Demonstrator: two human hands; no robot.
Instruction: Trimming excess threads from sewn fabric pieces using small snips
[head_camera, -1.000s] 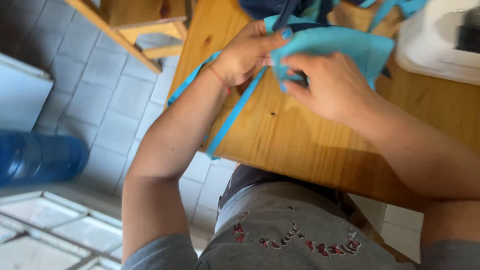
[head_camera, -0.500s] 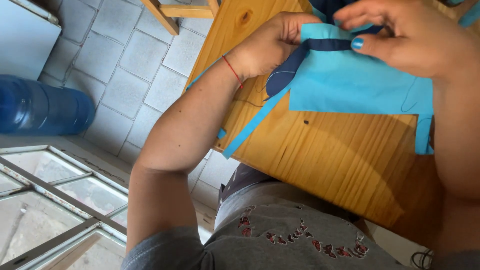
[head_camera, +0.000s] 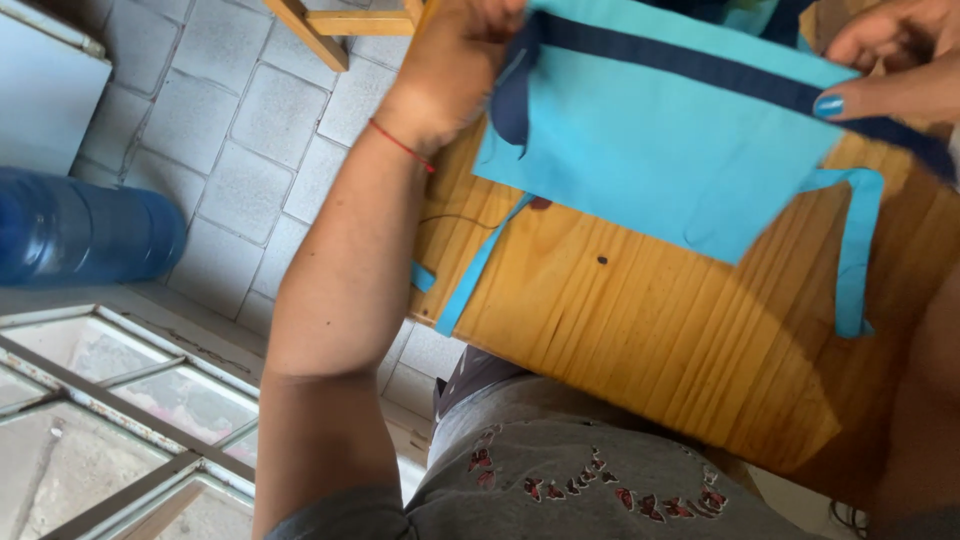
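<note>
Wooden table (head_camera: 640, 330) carries a turquoise cloth (head_camera: 650, 150); left hand (head_camera: 455, 60) and right hand (head_camera: 890, 60) fingers pinch its navy band (head_camera: 680, 62).

I count two hands: left hand (head_camera: 455, 70) at 11 o'clock, right hand (head_camera: 895, 60) at 1 o'clock. One turquoise cloth piece (head_camera: 660, 150), one navy strip (head_camera: 690, 65), two turquoise ties (head_camera: 480, 265). One wooden table (head_camera: 640, 330). One blue water bottle (head_camera: 85, 230) at 9 o'clock.
</note>
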